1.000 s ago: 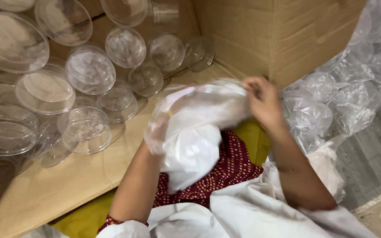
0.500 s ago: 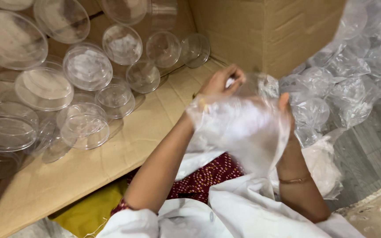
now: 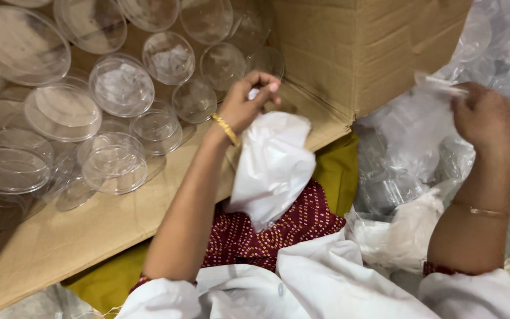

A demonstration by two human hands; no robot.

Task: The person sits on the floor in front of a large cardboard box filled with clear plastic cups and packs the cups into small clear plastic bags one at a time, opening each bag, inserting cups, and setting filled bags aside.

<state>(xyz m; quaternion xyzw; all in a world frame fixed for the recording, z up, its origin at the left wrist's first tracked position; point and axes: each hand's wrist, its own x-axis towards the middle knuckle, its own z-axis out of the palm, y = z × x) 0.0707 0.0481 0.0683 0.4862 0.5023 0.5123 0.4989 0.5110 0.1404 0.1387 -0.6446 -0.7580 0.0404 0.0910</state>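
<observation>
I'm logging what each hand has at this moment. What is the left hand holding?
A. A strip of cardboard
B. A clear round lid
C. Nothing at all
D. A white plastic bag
D: the left hand pinches the top of a white plastic bag, which hangs below it over the red patterned cloth, while the clear round lids lie untouched on the cardboard sheet.

Clear round lids point(image 3: 119, 85) are spread over a cardboard flap point(image 3: 78, 236) at far left; a cardboard box point(image 3: 361, 47) is seen far centre, yellow cloth point(image 3: 334, 171) and red dotted fabric point(image 3: 278, 227) near it
</observation>
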